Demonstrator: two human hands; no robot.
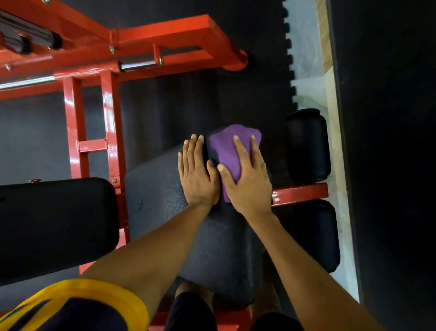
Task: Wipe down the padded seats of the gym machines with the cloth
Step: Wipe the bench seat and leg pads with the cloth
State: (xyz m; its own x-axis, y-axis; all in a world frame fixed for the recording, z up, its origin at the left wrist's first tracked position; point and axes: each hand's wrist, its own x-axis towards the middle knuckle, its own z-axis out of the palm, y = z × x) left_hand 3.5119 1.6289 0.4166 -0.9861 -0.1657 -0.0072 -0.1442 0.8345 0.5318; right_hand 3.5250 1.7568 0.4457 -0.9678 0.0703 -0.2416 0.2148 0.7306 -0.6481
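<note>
Right hand flat, pressing the purple cloth on the seat's far end; left hand open beside it. Near end and other pads look unwiped, I'd guess.

dim overall; glare on red frame, wide-angle edge distortion

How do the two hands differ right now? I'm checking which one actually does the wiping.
The right hand lies flat on the purple cloth, pressing it against the padded seat; the left hand rests bare on the seat beside the cloth. The right hand wears a ring; none shows on the left hand. Both lie palm down with fingers extended, side by side near the seat's far end.
</note>
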